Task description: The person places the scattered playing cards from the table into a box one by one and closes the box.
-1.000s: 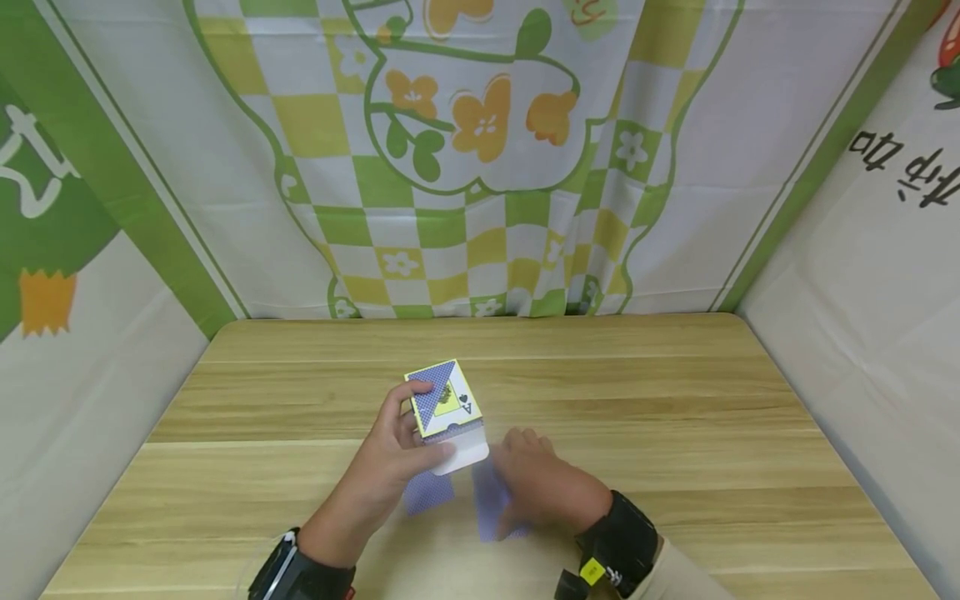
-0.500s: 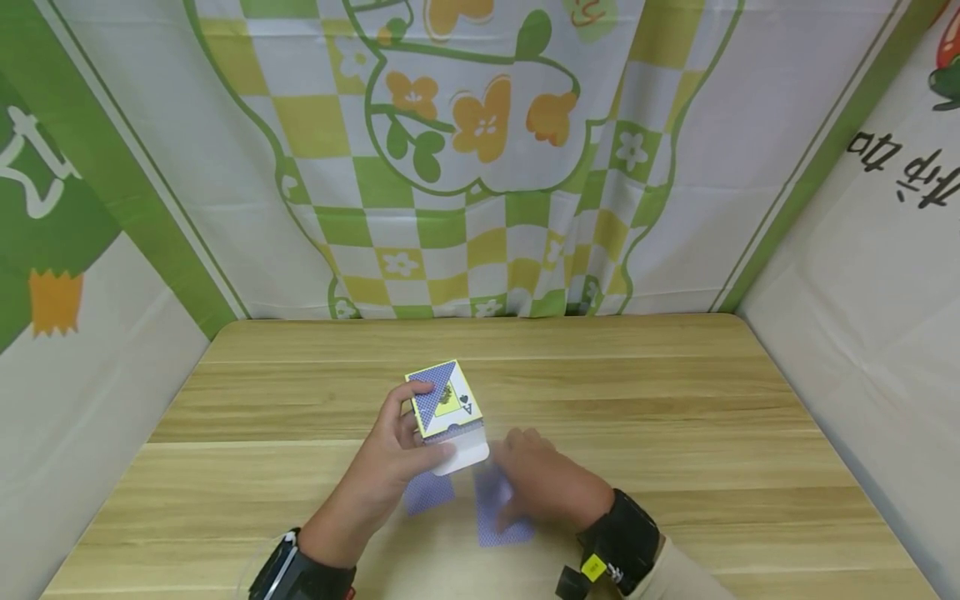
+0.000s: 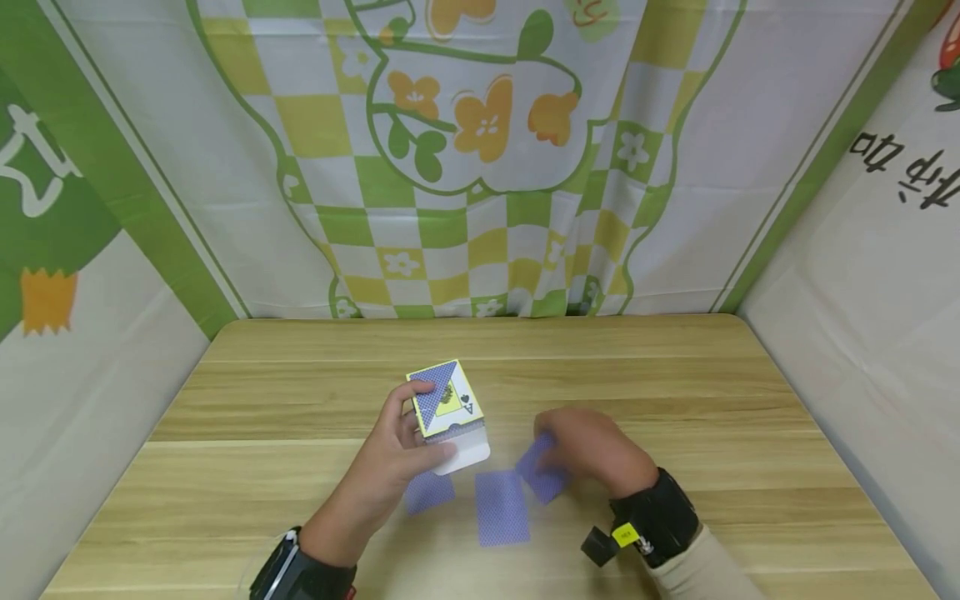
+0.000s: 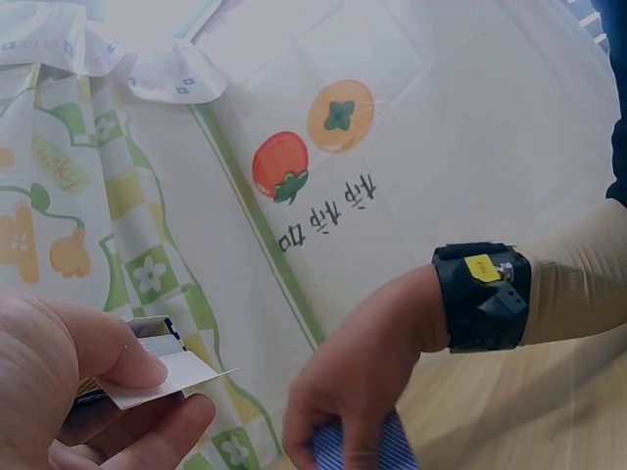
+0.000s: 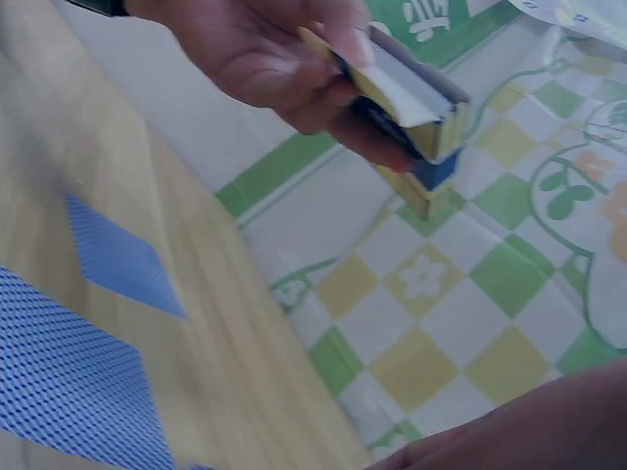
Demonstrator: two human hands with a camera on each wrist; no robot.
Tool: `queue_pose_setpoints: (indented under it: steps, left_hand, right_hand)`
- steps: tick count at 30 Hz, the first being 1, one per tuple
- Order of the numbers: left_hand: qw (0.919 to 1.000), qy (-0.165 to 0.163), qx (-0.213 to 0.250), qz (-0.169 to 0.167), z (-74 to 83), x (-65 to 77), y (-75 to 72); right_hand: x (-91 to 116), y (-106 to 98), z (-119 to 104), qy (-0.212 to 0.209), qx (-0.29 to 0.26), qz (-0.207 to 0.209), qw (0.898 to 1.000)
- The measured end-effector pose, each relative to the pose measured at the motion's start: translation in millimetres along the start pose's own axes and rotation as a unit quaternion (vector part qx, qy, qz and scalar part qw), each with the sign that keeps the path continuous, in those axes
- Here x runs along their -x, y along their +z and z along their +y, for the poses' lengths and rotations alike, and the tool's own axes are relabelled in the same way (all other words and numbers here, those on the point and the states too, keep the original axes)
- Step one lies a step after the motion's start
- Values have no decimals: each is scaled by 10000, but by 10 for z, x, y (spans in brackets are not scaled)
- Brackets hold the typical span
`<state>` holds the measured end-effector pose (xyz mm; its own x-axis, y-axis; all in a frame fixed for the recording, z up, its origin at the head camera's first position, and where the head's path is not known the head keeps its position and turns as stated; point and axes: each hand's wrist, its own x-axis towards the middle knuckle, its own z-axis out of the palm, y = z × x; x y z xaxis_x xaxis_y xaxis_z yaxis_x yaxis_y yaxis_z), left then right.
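Note:
In the head view my left hand point(image 3: 386, 458) grips a playing card box point(image 3: 450, 400) with an ace printed on its face. The box's white flap point(image 3: 467, 450) hangs open, with the thumb on it. To the right, my right hand point(image 3: 600, 450), slightly blurred, pinches a blue-backed playing card point(image 3: 542, 471) close over the table; its fingertips are mostly hidden. One blue-backed card point(image 3: 502, 508) lies face down between the hands. Another card point(image 3: 430, 493) lies partly covered by the left hand and box. In the right wrist view the box point(image 5: 436, 171) shows edge-on.
The wooden table point(image 3: 712, 392) stretches around the hands. Behind it hangs a green checked cloth point(image 3: 465, 233), with white printed cloth point(image 3: 862, 317) along the right side. Each wrist wears a black band point(image 3: 656, 517).
My right hand has moved right and lifted away from the middle card with a blue-backed card in its fingers. The middle card now lies uncovered. The left hand and box stay in place.

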<state>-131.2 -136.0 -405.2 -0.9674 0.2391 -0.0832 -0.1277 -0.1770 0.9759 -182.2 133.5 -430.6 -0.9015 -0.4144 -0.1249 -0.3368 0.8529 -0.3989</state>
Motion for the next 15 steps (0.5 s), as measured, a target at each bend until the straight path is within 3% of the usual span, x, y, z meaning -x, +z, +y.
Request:
queue_pose_setpoints:
  steps: [4, 7, 10, 15]
  left_hand:
    - [10000, -6, 18, 20, -6, -3, 0]
    - [10000, -45, 14, 13, -8, -6, -5]
    - [10000, -85, -14, 13, -5, -11, -12]
    - [9999, -121, -49, 22, 7, -15, -14]
  right_hand:
    - [-12, -140, 71, 328, -103, 1108, 9932]
    - [-10, -239, 101, 420, -623, 1655, 9833]
    - [8, -327, 103, 458, -1284, 1776, 9746]
    - [75, -449, 49, 410, -2336, 1631, 9577]
